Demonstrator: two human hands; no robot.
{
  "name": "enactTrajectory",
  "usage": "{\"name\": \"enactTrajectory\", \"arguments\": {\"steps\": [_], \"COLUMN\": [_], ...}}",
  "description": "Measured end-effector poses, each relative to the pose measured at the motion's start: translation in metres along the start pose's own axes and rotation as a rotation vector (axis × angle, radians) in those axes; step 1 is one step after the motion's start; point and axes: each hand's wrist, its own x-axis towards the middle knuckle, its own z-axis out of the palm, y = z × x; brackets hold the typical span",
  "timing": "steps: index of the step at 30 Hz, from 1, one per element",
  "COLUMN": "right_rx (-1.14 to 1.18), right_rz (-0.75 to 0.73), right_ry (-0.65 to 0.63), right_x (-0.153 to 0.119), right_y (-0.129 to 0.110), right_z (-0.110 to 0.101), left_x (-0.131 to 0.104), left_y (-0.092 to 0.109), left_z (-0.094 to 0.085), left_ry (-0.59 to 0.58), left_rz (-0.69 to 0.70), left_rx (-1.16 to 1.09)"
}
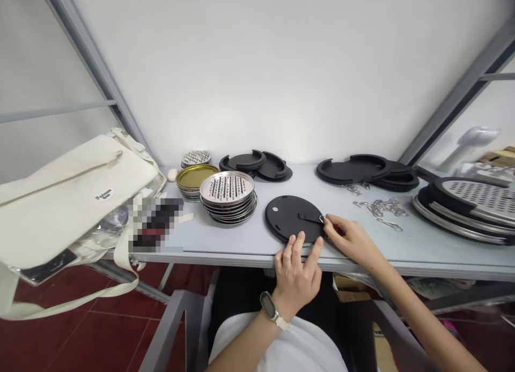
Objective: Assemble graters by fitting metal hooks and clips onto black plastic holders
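A round black disc (293, 215) lies on the table close to its front edge, with a narrow dark slot and a small pale round spot on its face. My left hand (296, 278), a watch on its wrist, rests its outstretched fingertips on the disc's near rim. At the disc's right rim, my right hand (349, 239) pinches a small bent metal wire clip (322, 219) by the end of the slot. Its fingertips hide part of the clip. To the right lies a loose pile of similar wire clips (384, 207).
Left of the disc are stacked metal grater discs (227, 188) and gold-coloured lids (197, 176). Black rimmed holders lie along the wall, left (243, 161) and right (350, 169). Larger grater discs (478, 198) are stacked far right. A cream bag (72, 195) hangs over the left edge.
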Motion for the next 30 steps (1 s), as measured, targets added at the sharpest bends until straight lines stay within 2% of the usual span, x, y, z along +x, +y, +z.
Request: {"name": "enactTrajectory", "arguments": {"steps": [11,30], "right_rx": [-0.043,-0.029], "right_rz": [0.015,-0.003], "right_ry": [0.065,0.029], "right_x": [0.0011,-0.0002], "right_y": [0.0028,0.0017], "right_z": [0.0028,0.0009], "left_x": [-0.0006,-0.003], "left_y": [-0.0011,-0.0034], "left_z": [0.0003,0.0046], "left_ry": [0.007,0.049], "left_rz": [0.014,0.041], "left_rx": [0.013,0.03]}}
